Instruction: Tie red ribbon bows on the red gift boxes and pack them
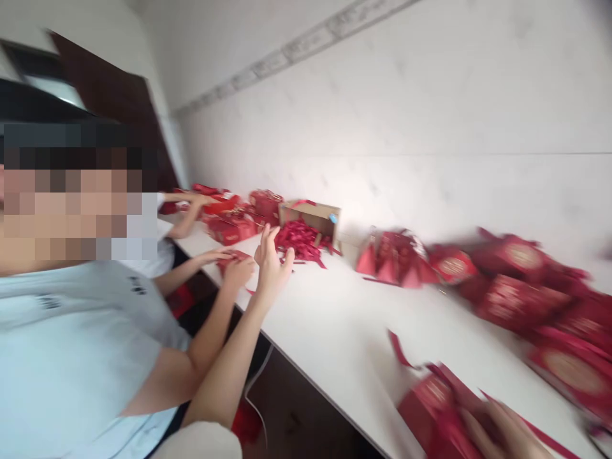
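Note:
My left hand (273, 262) is raised over the white table (310, 325), fingers apart and nothing in them. It is nearest to a heap of dark red ribbons (303, 241), which spills from a cardboard box (329, 223) lying on its side. At the lower right, my right hand (511, 430) grips a red gift box (430, 414) with ribbon ends sticking out. Motion blur smears this hand, and the frame's lower edge cuts off part of the box.
Red gift boxes (516, 299) crowd the table's right side along the tiled wall. Pointed red boxes (396, 258) stand mid-table. On my left sits a co-worker in a light blue shirt (86, 357), hands at a red piece (234, 258). Another person's arm (189, 213) reaches among red boxes farther off.

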Demonstrator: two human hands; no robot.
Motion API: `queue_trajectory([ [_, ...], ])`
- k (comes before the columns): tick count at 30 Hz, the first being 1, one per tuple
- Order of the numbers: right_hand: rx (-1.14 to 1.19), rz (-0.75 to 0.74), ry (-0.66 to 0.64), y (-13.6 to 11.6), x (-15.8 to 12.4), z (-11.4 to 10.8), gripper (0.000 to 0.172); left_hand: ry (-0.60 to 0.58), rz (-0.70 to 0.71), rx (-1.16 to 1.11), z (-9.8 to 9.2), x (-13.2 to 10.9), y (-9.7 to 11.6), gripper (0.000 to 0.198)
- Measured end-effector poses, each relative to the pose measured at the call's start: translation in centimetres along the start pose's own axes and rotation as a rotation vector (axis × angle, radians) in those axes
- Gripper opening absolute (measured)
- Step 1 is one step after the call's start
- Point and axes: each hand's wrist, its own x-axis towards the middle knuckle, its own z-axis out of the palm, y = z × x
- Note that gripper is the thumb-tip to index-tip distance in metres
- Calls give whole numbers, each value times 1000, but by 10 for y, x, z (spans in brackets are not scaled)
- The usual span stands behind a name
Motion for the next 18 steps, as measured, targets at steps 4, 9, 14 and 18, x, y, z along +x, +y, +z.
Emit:
queue_trajectory([
  [4,23,95,-94,-1,-34,-31,22,-583,381,-389,65,-50,68,15],
  [9,20,142,-141,-7,-21,-31,12,-1074,447,-489,115,-137,106,14],
  [14,-46,165,-247,-10,-12,-44,14,-1091,394,-475,131,-154,112,11],
  [18,-174,62,-302,-5,-8,-46,16,-1108,564,-326,129,-141,123,11],
])
